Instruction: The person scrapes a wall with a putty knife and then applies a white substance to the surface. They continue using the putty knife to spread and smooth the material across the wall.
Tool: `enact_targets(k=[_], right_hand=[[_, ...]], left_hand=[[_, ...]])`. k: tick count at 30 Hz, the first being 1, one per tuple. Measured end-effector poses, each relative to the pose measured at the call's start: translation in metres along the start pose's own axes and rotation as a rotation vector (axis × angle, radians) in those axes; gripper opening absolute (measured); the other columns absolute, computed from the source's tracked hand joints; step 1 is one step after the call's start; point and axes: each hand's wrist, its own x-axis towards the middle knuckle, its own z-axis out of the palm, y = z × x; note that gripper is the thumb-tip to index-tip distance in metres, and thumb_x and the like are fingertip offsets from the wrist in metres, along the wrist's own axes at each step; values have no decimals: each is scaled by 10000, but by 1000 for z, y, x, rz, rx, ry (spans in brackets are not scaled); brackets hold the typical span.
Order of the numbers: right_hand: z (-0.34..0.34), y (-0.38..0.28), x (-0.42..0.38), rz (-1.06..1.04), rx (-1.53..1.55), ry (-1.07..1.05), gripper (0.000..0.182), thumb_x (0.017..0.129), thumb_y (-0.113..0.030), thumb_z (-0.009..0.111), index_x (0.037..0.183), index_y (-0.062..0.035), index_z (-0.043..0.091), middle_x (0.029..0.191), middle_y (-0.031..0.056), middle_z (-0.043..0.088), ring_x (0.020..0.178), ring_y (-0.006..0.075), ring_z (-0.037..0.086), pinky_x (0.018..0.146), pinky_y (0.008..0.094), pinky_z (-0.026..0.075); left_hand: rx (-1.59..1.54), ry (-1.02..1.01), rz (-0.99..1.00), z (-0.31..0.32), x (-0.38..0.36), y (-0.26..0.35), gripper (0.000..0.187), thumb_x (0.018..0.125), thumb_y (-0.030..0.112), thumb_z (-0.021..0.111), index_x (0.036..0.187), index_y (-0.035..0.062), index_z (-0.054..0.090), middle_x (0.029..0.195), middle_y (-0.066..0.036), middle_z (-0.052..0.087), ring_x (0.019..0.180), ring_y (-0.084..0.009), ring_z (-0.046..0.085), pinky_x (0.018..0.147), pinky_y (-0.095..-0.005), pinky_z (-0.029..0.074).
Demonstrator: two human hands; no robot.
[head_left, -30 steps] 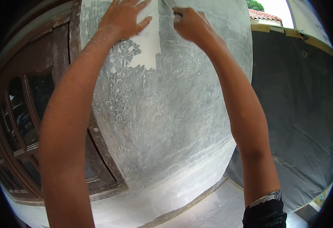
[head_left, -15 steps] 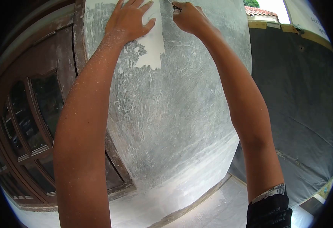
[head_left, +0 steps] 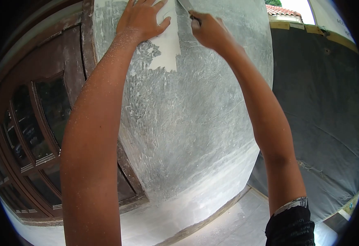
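My left hand (head_left: 140,19) lies flat with spread fingers against the grey wall (head_left: 192,106), partly over a pale cream patch (head_left: 166,51) with a ragged lower edge. Its fingertips run out of the top of the view. To the right, my right hand (head_left: 211,30) is closed round the dark handle of a scraper (head_left: 183,5). The metal blade points up and left beside the patch's right edge, and its tip is cut off by the frame. White dust specks cover my left forearm.
A brown wooden door with glass panes (head_left: 50,115) stands at the left in its frame (head_left: 132,176). Dark sheeting (head_left: 319,106) hangs at the right. Below the wall is a pale floor (head_left: 228,219). A red tiled roof (head_left: 284,11) shows beyond.
My right hand has come down and slightly right, and more of the scraper's blade shows. My left hand stays on the wall while the view shifts slightly.
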Motion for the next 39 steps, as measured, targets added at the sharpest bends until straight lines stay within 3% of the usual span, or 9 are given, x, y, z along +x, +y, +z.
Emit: enact_targets(k=[8,14,16,19,22,27,29,32,39], right_hand=[[8,11,41,-113,-33,86,464,968,-196,521,1409,-135,654,1061,299,735,912,426,746,922,469,569],[-4,-10,7,38,-61,-48,477,960,-215,502,1405,-141,657,1138,293,724,1032,454,719,984,479,550],[2,3,35,-112,-103,35,475,962,-229,506,1403,-143,660,1123,299,726,1021,462,720,981,487,549],[-3,-4,46,-55,48,-52,458,985,-110,519,1422,10,584,1268,312,671,1078,449,702,928,493,581],[-8,-11,15,42,-41,-55,471,960,-234,512,1395,-136,666,1113,301,728,1019,459,723,985,481,549],[-6,-18,24,7,-35,16,469,955,-205,526,1394,-113,664,1123,299,728,1019,449,728,992,470,554],[-11,-23,39,103,154,-85,457,990,-109,514,1427,9,577,1286,313,663,1095,446,698,949,499,576],[-3,-10,27,6,6,0,469,953,-184,527,1395,-104,662,1141,303,722,1026,453,725,994,472,553],[-19,-34,31,205,166,-97,466,992,-98,510,1444,0,561,1293,316,657,1102,444,696,945,515,575]], left_hand=[[14,13,6,9,1,-4,671,996,480,556,1545,102,478,1675,-112,342,1582,-257,219,1317,-445,104],[11,17,-14,7,1,-2,674,994,477,556,1550,105,470,1677,-109,339,1582,-257,217,1318,-443,98],[20,11,-20,5,3,-2,674,993,469,561,1549,99,470,1674,-113,342,1581,-259,219,1318,-446,103],[11,22,-1,5,1,-2,671,991,463,568,1543,93,475,1670,-118,348,1580,-262,221,1317,-449,109],[-8,8,-9,3,1,-1,671,986,457,579,1538,89,480,1667,-123,351,1579,-264,225,1317,-449,113],[-12,19,-6,0,0,-1,670,980,452,590,1529,82,490,1661,-129,359,1576,-268,234,1317,-448,114],[6,19,-1,6,2,-3,668,978,449,593,1525,80,494,1659,-132,363,1575,-270,236,1317,-449,114],[-6,81,11,9,2,-4,663,977,448,592,1519,76,501,1656,-139,366,1573,-274,244,1316,-452,120],[-30,69,13,4,1,-2,650,967,425,618,1507,76,519,1643,-146,387,1563,-281,270,1312,-457,142]])
